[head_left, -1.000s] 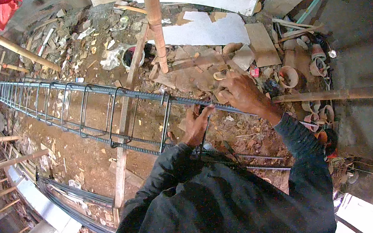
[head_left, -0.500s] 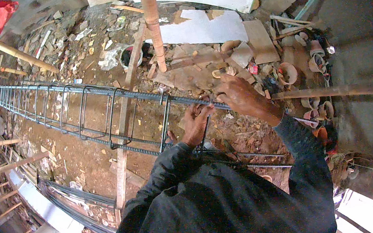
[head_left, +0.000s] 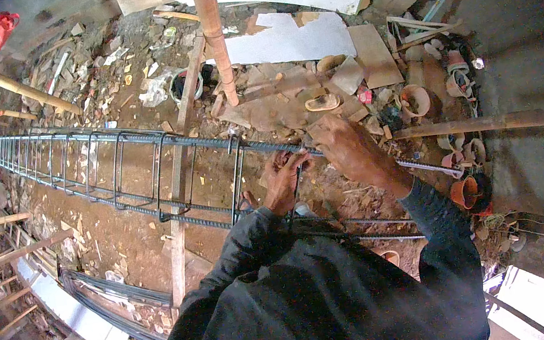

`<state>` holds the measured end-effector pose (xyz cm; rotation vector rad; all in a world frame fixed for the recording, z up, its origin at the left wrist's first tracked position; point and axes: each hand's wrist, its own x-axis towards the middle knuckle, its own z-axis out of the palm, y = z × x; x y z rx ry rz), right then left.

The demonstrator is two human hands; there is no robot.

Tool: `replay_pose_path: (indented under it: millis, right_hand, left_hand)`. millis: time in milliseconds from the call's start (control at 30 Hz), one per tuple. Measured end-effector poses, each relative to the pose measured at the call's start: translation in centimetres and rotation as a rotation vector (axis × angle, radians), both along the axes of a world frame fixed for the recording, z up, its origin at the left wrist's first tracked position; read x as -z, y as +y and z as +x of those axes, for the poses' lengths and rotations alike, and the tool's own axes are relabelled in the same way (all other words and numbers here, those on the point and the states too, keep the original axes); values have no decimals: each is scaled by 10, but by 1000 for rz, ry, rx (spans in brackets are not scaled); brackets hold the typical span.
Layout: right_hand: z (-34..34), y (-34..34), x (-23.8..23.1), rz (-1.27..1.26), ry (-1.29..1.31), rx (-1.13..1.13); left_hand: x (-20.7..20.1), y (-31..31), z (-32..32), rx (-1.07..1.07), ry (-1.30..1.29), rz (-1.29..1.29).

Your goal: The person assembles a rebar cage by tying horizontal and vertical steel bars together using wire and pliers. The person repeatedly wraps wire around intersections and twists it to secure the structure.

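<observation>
A long rebar cage [head_left: 169,139] of ribbed bars and square stirrups runs from the far left to in front of my body. My left hand [head_left: 281,181] is closed at its near right part, fingertips pinched round a steel stirrup [head_left: 300,190] just under the upper bar. Right beside it, my right hand [head_left: 354,154] is closed over the same upper bar, knuckles up. Whatever its fingers grip is hidden beneath them. The bar's end [head_left: 440,168] sticks out to the right past my wrist.
A wooden plank [head_left: 179,184] crosses under the cage. An upright bamboo pole [head_left: 215,45] stands ahead, and a horizontal one [head_left: 490,126] lies at right. Buckets [head_left: 414,101] line the right wall. Rubble and pale boards [head_left: 281,43] cover ground beyond; loose rebar [head_left: 117,288] lies lower left.
My right hand has turned and shifted slightly down and to the right over the bar. The left hand keeps its place at the stirrup. The whole view has shifted a little.
</observation>
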<state>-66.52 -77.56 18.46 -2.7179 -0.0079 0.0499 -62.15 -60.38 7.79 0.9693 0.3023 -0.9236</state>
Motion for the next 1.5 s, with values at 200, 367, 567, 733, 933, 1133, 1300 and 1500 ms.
replay_pose_path:
  millis: [200,367,567,733,933,1133,1300,1500]
  right_hand:
    - [-38,38,6,49,-44,135]
    - [-54,46,42,35,-178,219]
    - [-75,61,105,-95,-256,316]
    - [-78,62,120,-7,-210,478]
    - [-42,22,96,-223,-383,400]
    - [-40,11,74,120,-98,342]
    - [-17,-27,75,788,369,225]
    - [12,-49,88,1331,785,354]
  left_hand:
    - [-14,-1,1,-26,-61,162]
    - [-9,-2,7,62,-147,232]
    - [2,-8,4,-15,-278,163]
    - [-1,-5,6,123,-360,306]
    - [9,-8,1,-6,-273,212]
    - [32,-16,1,-150,-83,-6]
    - [32,-9,2,-44,-325,112]
    - [28,-3,-5,68,-414,-47]
